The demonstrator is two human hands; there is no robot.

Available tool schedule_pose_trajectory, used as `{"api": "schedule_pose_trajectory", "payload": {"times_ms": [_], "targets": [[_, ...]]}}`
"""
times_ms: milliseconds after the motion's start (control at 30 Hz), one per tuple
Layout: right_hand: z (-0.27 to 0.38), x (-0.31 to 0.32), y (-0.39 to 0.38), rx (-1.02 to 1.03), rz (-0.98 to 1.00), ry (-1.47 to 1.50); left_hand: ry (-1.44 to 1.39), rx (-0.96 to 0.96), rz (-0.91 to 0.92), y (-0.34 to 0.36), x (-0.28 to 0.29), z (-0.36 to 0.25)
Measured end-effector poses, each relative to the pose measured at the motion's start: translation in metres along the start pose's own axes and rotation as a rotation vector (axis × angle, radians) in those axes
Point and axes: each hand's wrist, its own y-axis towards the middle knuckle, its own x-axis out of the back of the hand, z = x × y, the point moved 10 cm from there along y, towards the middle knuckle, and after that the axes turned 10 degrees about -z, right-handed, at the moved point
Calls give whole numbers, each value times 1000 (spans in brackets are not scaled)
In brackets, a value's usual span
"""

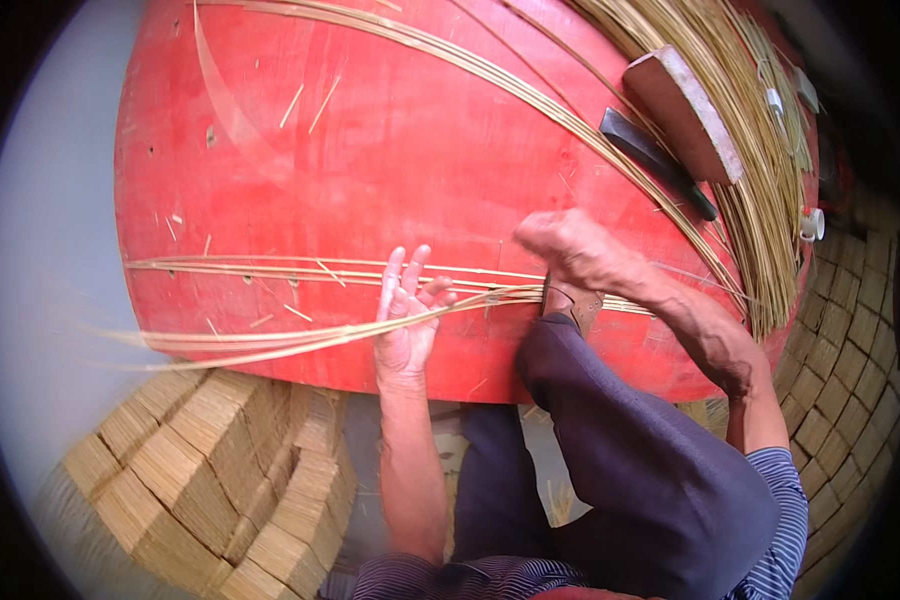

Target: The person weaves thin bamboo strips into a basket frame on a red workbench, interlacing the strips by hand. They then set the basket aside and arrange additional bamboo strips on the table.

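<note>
A bunch of thin pale bamboo strips (300, 340) lies across the near part of a red wooden board (390, 150) and sticks out past its left edge. My left hand (407, 320) is under the strips with its fingers spread and pointing away from me, and the strips run across its palm. My right hand (562, 242) is curled, knuckles up, over the same strips just to the right. Below it my foot in a brown shoe (577, 305) rests on the strips, with my knee in dark trousers (630, 450) raised.
A wooden block (685, 112) and a dark-handled blade (655, 160) lie on a long curved bundle of bamboo strips (760, 190) at the upper right. Stacked bundles of cut sticks (220, 470) stand at the lower left, with more stacked bundles (850, 330) on the right. Small white objects (811, 224) sit by the board's right edge.
</note>
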Motion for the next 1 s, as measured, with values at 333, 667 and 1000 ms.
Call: {"api": "schedule_pose_trajectory", "payload": {"times_ms": [333, 667, 1000], "targets": [[-45, -10, 6, -189, -21, -438, 154, -340, -292, -7, 56, -40], [-42, -49, 137, 415, 61, -781, -166, -224, -834, -89, 152, 49], [-79, -13, 134, 167, -198, -774, -158, -88, -936, -153, 214, 116]]}}
